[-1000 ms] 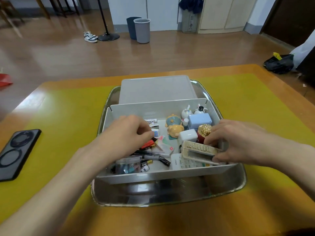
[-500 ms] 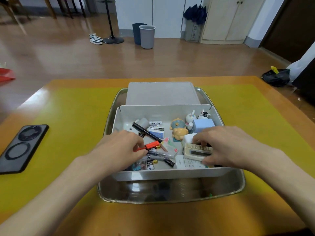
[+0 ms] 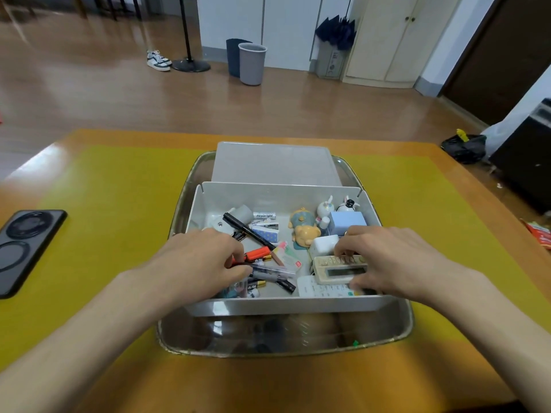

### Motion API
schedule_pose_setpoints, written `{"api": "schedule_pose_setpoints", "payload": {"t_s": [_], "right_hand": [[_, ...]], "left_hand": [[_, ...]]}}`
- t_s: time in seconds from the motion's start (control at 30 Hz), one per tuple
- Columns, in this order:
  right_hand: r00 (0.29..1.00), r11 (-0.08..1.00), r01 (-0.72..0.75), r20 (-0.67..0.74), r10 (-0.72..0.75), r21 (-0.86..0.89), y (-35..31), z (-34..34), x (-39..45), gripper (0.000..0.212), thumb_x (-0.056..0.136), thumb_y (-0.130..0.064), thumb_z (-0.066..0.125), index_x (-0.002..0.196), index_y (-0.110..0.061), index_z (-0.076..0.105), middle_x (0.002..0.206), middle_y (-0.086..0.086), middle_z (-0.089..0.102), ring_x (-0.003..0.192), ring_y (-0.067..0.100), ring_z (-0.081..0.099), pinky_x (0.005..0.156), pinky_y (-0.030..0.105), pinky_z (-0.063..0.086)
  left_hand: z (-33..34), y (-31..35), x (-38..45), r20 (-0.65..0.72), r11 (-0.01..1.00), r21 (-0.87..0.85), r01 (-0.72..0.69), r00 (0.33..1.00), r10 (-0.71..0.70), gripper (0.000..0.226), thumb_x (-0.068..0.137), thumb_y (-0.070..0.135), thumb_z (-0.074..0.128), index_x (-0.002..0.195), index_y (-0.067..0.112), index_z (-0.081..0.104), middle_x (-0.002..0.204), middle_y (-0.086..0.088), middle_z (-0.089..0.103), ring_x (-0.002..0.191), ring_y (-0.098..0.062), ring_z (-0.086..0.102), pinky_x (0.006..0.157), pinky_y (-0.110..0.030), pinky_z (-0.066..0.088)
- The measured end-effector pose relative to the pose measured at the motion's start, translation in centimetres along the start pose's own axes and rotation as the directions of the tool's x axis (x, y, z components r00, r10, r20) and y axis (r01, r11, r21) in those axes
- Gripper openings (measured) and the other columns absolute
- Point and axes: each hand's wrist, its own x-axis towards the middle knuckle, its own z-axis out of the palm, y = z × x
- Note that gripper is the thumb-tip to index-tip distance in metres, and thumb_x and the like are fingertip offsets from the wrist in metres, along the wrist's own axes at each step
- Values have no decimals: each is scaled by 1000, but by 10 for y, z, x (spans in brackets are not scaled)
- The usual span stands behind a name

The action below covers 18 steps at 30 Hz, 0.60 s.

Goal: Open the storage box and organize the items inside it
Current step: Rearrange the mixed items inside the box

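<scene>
Two hands sorting in the open box (image 3: 205,204) on the desk.
Right hand (image 3: 387,257) has laid the remote (image 3: 340,271) flat near the front wall, fingers still gripping it; left hand (image 3: 199,260) pinches the orange marker (image 3: 256,254).

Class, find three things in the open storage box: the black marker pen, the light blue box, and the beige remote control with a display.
black marker pen (image 3: 249,231): head view, middle of its barrel.
light blue box (image 3: 347,222): head view, its front face.
beige remote control (image 3: 343,271): head view, its display window.
</scene>
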Motion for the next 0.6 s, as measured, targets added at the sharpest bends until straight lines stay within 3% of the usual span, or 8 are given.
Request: {"api": "schedule_pose_setpoints", "payload": {"t_s": [0.27,0.47,0.6], "right_hand": [[999,999,23,-49,-21,47,3,5,0,52,76,-56,74,121,-41,55,113,-16,56,100,15,61,59,34,34],[981,991,23,-195,3,132,10,2,-4,46,84,-72,56,119,-42,59,96,-25,44,83,5,45,53,27,27],[945,984,88,-325,-32,157,1,-3,-6,36,91,-67,46,107,-39,64,98,-22,59,83,6,54,55,29,35]], "left_hand": [[1,0,2,34,999,48,-19,999,17,36,85,70,50,100,40,64,83,20,61,72,-2,53,54,-27,38],[-2,0,0,87,998,58,-16,996,11,47,69,76,57,102,43,64,87,18,63,79,-7,58,58,-27,44],[0,-3,0,122,1000,27,-15,992,12,43,72,73,61,95,37,65,86,12,65,79,-10,59,58,-30,47]]}}
